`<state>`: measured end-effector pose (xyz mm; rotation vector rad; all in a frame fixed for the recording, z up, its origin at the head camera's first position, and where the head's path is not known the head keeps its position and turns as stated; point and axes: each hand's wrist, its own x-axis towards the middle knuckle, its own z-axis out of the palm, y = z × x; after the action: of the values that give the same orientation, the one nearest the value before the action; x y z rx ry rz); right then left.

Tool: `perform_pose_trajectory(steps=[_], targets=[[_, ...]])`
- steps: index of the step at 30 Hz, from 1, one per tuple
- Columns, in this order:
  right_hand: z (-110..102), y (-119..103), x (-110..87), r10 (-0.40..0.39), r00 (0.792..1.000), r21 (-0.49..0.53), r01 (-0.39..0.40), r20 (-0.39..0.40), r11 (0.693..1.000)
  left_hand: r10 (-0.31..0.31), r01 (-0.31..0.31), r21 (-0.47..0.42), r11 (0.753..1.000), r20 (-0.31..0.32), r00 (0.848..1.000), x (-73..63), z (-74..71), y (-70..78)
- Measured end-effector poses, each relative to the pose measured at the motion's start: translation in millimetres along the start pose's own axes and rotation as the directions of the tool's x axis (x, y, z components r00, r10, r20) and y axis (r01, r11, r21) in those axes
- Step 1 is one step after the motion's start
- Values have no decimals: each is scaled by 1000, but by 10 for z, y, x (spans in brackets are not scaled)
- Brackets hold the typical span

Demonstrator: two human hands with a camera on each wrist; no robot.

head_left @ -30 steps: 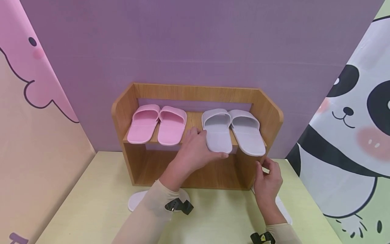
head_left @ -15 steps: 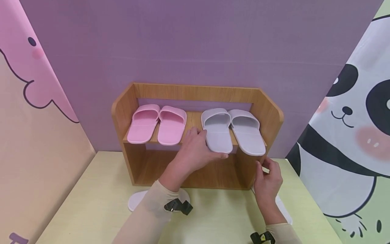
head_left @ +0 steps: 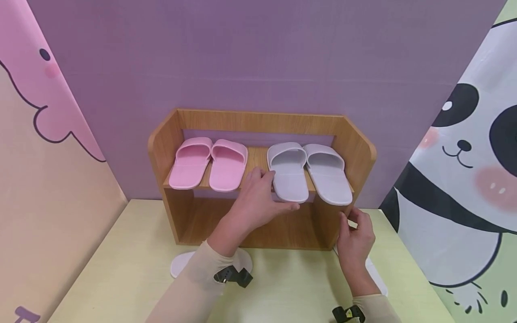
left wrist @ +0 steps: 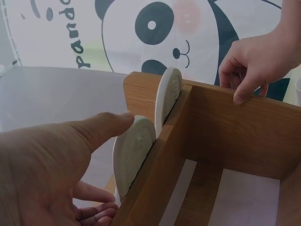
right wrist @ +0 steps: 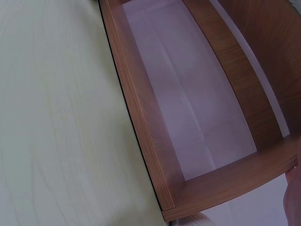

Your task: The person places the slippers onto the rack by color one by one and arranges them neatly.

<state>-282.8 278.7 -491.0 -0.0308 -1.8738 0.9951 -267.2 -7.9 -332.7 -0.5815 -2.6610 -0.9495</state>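
Note:
A pair of pale lavender slippers sits on the right of the wooden shoe rack's (head_left: pixel 258 123) upper shelf: the left one (head_left: pixel 291 181) and the right one (head_left: pixel 329 179). Their heel ends jut over the shelf's front edge. My left hand (head_left: pixel 258 197) is at the left slipper, its fingers along the slipper's left side and its straight thumb at the heel end. My right hand (head_left: pixel 356 237) pinches the front edge of the rack's right side panel; in the left wrist view, that hand's thumb (left wrist: pixel 247 89) lies on the panel's inner face.
Two pink slippers (head_left: pixel 228 166) stand on the left of the upper shelf. White slipper parts (head_left: pixel 181 264) show on the table behind my left forearm, and another white slipper (head_left: pixel 376 277) lies partly hidden behind my right hand. A purple wall (head_left: pixel 258 58) rises behind the rack.
My left thumb has drawn back very slightly to the left along the slipper's heel end. The right hand, the rack and the slippers hold their places.

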Motion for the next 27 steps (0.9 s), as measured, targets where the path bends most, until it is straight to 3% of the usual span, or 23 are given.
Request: perform_pose_trajectory(steps=[6, 12, 22, 27], targets=[[4, 15, 6, -5, 1000, 0, 5, 0, 1000, 24, -25, -44, 999, -28, 999, -88, -14, -25], [13, 33, 7, 2, 1000, -22, -2, 4, 1000, 105, -108, -48, 993, -77, 992, -231, -31, -74], [16, 40, -5, 9, 1000, -31, -9, 7, 999, 125, -128, -101, 987, -38, 991, -536, -127, -261], [13, 47, -11, 18, 1000, -27, -18, 6, 999, 164, -160, -83, 984, 39, 986, -679, -173, -445]])
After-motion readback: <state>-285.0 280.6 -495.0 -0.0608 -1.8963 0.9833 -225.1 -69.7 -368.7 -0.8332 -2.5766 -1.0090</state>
